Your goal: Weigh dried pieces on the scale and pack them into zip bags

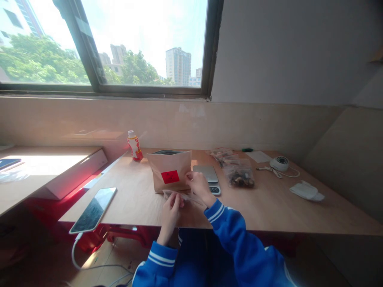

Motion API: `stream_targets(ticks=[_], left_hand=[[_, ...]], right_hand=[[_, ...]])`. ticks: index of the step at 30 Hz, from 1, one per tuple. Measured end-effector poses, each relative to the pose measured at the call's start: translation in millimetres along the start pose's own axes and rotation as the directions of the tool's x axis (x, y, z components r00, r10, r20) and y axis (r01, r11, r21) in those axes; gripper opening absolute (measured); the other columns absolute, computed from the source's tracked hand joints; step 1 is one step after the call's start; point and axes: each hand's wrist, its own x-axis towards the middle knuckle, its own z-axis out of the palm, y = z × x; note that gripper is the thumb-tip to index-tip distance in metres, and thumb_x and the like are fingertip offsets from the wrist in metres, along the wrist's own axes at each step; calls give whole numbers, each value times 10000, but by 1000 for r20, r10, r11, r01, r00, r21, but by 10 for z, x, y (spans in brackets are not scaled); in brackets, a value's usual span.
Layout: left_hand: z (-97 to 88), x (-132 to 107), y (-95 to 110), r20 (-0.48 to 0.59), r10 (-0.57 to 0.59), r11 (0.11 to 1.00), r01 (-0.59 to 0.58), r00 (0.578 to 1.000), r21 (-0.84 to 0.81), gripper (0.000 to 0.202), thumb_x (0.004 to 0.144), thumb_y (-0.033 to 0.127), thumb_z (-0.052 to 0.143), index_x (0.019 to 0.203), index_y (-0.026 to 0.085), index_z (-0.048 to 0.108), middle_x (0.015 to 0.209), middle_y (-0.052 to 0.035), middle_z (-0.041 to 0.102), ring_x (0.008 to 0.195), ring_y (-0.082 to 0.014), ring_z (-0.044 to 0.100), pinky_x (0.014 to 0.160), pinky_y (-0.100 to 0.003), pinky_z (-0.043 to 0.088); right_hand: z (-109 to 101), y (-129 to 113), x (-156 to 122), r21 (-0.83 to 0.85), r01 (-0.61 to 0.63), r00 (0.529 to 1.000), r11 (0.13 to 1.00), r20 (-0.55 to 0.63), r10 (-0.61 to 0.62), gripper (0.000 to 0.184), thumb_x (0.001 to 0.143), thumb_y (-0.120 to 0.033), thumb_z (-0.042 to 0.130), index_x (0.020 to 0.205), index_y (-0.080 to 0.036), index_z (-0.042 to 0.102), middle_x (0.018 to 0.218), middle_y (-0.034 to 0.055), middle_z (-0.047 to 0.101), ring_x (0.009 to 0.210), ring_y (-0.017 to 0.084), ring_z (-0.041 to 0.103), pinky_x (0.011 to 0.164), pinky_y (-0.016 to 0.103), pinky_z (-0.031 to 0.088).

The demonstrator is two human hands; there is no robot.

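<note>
My left hand [172,204] is closed, with thumb and fingers pinching the edge of a clear plastic bag [193,199] low over the table's front part. The bag stretches rightward beneath my right hand [198,184]. The fingers of that hand are pinched together by the right side of a brown paper pouch [155,171]; what they hold, if anything, cannot be made out. The pouch stands upright with its top open and bears a red label [170,177]. Just behind my right hand is a small digital scale [206,173], partly hidden.
Several clear bags of dark pieces [239,174] lie right of the scale. Farther right are a white dome camera [279,163] with its cable and a crumpled white tissue [306,191]. A bottle [134,146] stands back left. A phone [94,210] with a cable overhangs the front-left edge.
</note>
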Motion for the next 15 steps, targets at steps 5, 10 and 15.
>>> stream_targets(ticks=[5, 10, 15], left_hand=[[-55, -37, -60, -14, -27, 999, 26, 1000, -26, 371, 829, 522, 509, 672, 189, 556, 637, -19, 581, 585, -147, 524, 579, -271, 427], [-52, 18, -105, -27, -52, 994, 50, 998, -97, 332, 824, 493, 527, 693, 192, 575, 653, -26, 581, 589, -154, 523, 553, -269, 411], [-22, 20, -7, -27, -28, 996, 26, 999, -83, 305, 809, 461, 550, 640, 209, 576, 618, -29, 567, 594, -166, 518, 582, -280, 415]], right_hand=[[-132, -90, -62, 54, 216, 971, 975, 92, -221, 172, 863, -335, 576, 905, -228, 704, 837, 19, 742, 777, 158, 679, 672, 222, 450], [-98, -72, -130, 28, 280, 913, 960, 302, -275, 182, 815, -341, 628, 840, -190, 727, 783, 28, 735, 714, 159, 661, 594, 213, 419], [-18, -58, -129, -193, 318, 938, 928, 208, -277, 118, 816, -257, 617, 756, -207, 706, 746, 32, 717, 681, 167, 639, 595, 237, 385]])
